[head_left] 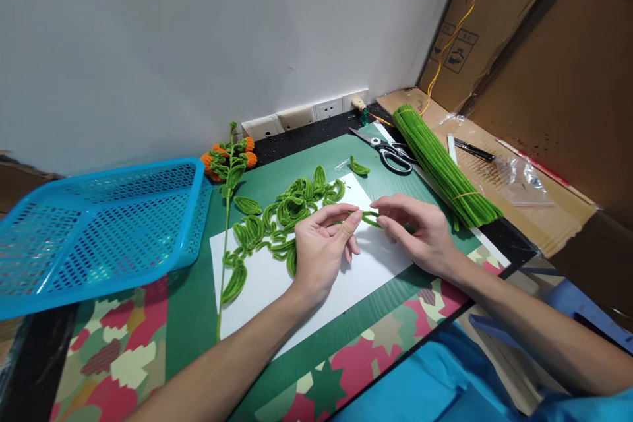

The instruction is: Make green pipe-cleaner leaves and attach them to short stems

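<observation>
Between my hands is a green pipe cleaner (370,217) bent into a narrow loop. My left hand (326,244) pinches one end of it between thumb and index finger. At the loop's other end, the thumb and fingertips of my right hand (418,229) close on it. Both hands are just above a white sheet of paper (316,316). To the left of my left hand lies a heap of green pipe-cleaner leaves (291,208), partly on the paper. A long green stem with leaves (227,211) lies along the paper's left edge.
A blue plastic basket (190,211) stands at the left. Scissors (393,158) and a thick bundle of green pipe cleaners (445,168) lie at the right, near a black pen-like tool (473,150). Orange flower pieces (212,165) sit by the wall sockets (297,119). Cardboard (524,198) borders the table's right.
</observation>
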A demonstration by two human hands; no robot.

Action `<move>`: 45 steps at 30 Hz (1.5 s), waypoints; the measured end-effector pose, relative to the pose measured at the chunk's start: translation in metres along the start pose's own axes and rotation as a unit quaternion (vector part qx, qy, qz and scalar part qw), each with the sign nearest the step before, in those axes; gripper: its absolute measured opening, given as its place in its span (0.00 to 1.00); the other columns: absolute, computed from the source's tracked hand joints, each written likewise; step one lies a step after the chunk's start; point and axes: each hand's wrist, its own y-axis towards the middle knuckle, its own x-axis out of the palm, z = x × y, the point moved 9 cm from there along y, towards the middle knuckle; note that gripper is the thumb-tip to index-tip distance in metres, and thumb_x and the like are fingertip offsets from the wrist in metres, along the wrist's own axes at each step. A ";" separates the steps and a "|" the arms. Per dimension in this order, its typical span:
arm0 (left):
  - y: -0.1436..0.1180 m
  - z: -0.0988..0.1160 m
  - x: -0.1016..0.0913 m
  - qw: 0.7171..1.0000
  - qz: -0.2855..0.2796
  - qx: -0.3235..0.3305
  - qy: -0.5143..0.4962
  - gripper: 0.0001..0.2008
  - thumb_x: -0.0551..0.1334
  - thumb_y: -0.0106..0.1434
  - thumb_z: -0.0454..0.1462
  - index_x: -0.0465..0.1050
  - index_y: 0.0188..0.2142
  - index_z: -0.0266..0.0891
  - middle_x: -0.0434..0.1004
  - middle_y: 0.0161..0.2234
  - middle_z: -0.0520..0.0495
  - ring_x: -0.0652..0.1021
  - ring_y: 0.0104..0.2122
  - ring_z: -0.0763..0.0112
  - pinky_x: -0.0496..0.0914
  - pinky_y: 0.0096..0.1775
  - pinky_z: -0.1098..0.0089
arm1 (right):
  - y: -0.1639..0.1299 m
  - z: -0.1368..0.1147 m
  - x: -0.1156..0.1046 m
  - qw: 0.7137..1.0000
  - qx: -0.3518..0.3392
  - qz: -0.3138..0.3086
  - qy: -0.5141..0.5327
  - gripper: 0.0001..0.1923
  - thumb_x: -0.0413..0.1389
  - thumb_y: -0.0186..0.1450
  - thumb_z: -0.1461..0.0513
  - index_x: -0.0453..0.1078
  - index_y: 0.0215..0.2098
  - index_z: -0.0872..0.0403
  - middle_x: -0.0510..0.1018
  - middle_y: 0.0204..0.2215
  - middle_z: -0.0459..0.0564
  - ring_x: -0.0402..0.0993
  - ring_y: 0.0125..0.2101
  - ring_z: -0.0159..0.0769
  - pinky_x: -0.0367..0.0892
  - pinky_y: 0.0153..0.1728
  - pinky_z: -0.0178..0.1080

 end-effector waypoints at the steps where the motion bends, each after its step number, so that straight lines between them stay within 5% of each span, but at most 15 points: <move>1: 0.000 0.000 0.000 1.000 0.004 0.003 -0.003 0.16 0.77 0.60 0.44 0.83 0.42 0.35 0.77 0.20 0.51 0.74 0.16 0.76 0.66 0.17 0.78 | 0.000 -0.002 0.000 1.000 -0.008 -0.001 -0.008 0.10 0.62 0.73 0.61 0.76 0.52 0.52 0.83 0.41 0.52 0.78 0.33 0.34 0.75 0.34 0.38; 6: -0.001 0.002 0.001 1.000 -0.003 0.019 -0.013 0.15 0.77 0.59 0.41 0.83 0.42 0.35 0.79 0.25 0.50 0.75 0.18 0.75 0.68 0.18 0.77 | 0.002 -0.009 0.001 0.999 -0.036 -0.002 -0.018 0.11 0.64 0.71 0.61 0.77 0.52 0.52 0.84 0.41 0.52 0.80 0.38 0.38 0.76 0.38 0.39; 17: -0.003 0.002 0.009 0.997 -0.057 0.012 0.040 0.13 0.71 0.68 0.43 0.83 0.46 0.36 0.76 0.21 0.52 0.71 0.17 0.79 0.65 0.19 0.77 | 0.004 -0.009 -0.002 0.998 -0.057 0.011 -0.013 0.08 0.62 0.72 0.65 0.80 0.49 0.52 0.85 0.37 0.51 0.82 0.35 0.37 0.76 0.36 0.38; 21: -0.003 -0.003 0.011 0.997 -0.062 0.002 0.056 0.13 0.71 0.68 0.44 0.82 0.44 0.36 0.81 0.27 0.48 0.75 0.19 0.75 0.68 0.20 0.75 | 0.006 -0.008 -0.005 0.999 -0.047 0.018 -0.007 0.06 0.61 0.72 0.66 0.81 0.45 0.52 0.85 0.34 0.49 0.82 0.32 0.34 0.75 0.34 0.36; 27: -0.004 -0.003 0.014 0.993 -0.088 0.008 0.074 0.12 0.66 0.73 0.45 0.77 0.45 0.38 0.77 0.25 0.52 0.72 0.18 0.78 0.66 0.21 0.76 | 0.001 -0.005 -0.004 0.999 -0.031 0.006 -0.018 0.07 0.62 0.73 0.64 0.79 0.48 0.52 0.86 0.40 0.50 0.84 0.35 0.35 0.78 0.37 0.36; 37: -0.005 -0.003 0.016 0.991 -0.087 0.006 0.100 0.12 0.64 0.74 0.47 0.72 0.44 0.40 0.75 0.24 0.55 0.71 0.17 0.78 0.63 0.21 0.76 | -0.001 -0.013 0.003 0.979 -0.111 0.014 -0.169 0.06 0.56 0.76 0.66 0.76 0.43 0.54 0.83 0.33 0.51 0.79 0.31 0.35 0.73 0.34 0.37; 45: -0.006 -0.002 0.015 0.992 -0.079 0.006 0.102 0.13 0.64 0.73 0.48 0.71 0.43 0.40 0.74 0.23 0.55 0.70 0.17 0.78 0.63 0.21 0.76 | 0.001 -0.006 0.004 0.989 -0.072 -0.008 -0.129 0.06 0.55 0.76 0.66 0.75 0.42 0.53 0.81 0.31 0.48 0.76 0.27 0.32 0.71 0.30 0.35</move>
